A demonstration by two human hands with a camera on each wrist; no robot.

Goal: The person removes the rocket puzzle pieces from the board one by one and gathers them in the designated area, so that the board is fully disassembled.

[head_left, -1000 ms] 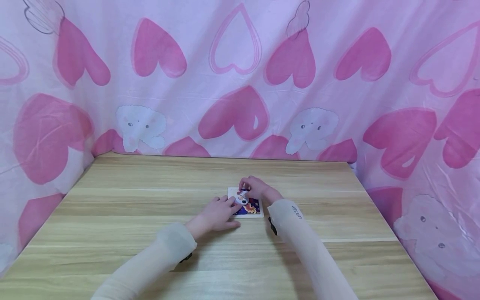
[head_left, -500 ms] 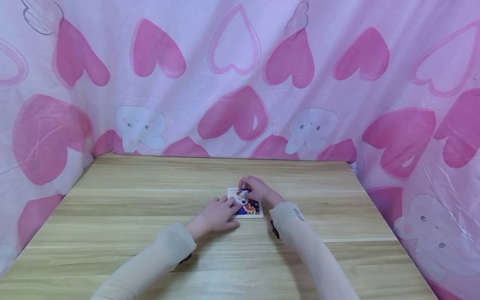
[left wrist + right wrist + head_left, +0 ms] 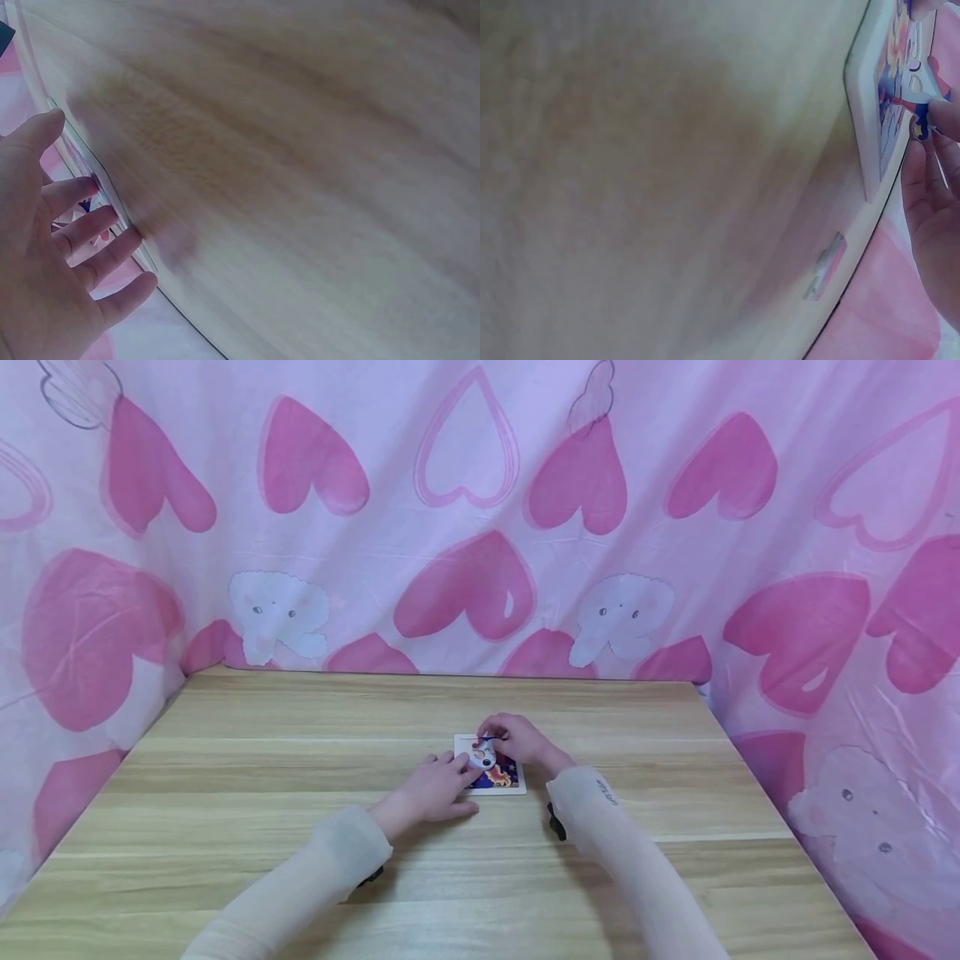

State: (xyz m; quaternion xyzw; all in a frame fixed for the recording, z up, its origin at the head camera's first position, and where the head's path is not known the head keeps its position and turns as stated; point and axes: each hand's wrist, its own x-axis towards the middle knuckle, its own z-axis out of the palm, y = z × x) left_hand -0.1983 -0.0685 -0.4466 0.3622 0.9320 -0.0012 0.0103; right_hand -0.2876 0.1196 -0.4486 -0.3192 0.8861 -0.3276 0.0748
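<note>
A small picture board with a white border and a dark blue and orange print lies on the wooden table, a cartoon face with dark eyes showing on it. Over its far edge, my right hand pinches a thin printed puzzle piece between thumb and fingertips, tilted up from the board. The piece is white, blue and red, partly hidden by the fingers. My left hand rests at the board's left side, fingers spread and lightly bent, fingertips on its edge, thumb on the table.
A small flat piece with a pink and green edge lies on the table beyond the board. The wooden table ends at a pink curtain printed with hearts, which hangs behind it and on both sides.
My right wrist and forearm have swung slightly to the right, while the fingers stay at the board's far edge with the piece. The left hand and the board hold their place.
</note>
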